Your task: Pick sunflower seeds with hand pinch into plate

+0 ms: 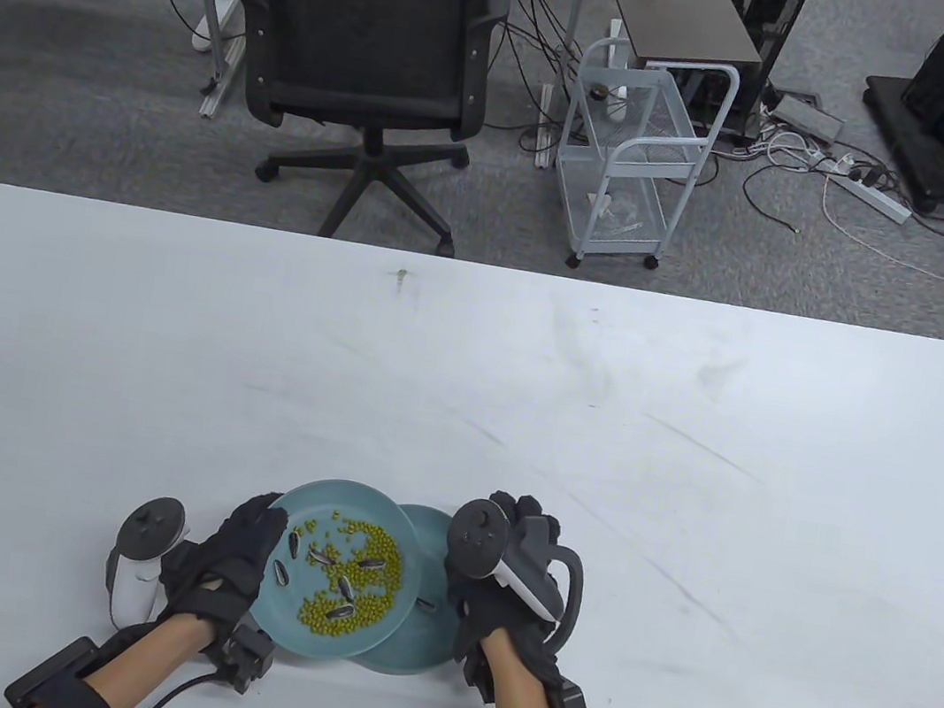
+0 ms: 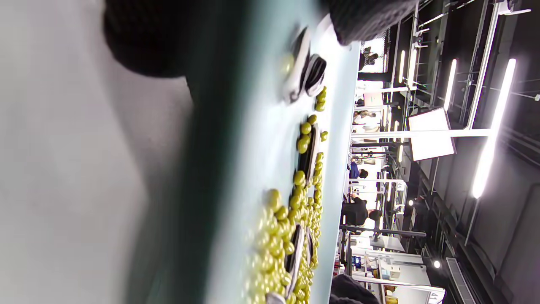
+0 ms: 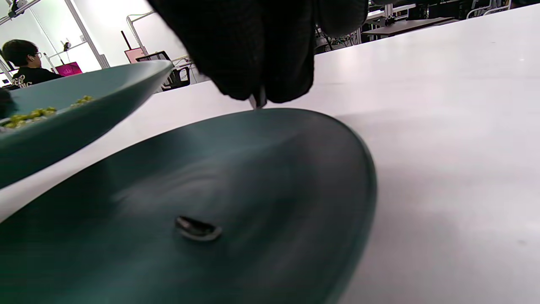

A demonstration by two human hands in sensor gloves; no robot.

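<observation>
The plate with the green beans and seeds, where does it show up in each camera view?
Table view: the bean plate sits bottom centre, gripped by the left hand, overlapping the second plate.
Left wrist view: seen edge-on, running top to bottom through the middle.
Right wrist view: upper left, raised.
Shared landmark: the green beans.

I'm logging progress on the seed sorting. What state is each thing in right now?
Source plate: lifted and tilted, holding green beans and several sunflower seeds.
Target plate: flat on the table, one seed in it.
Left hand: grips the source plate's rim.
Right hand: over the target plate, fingertips pinching a seed.
</observation>
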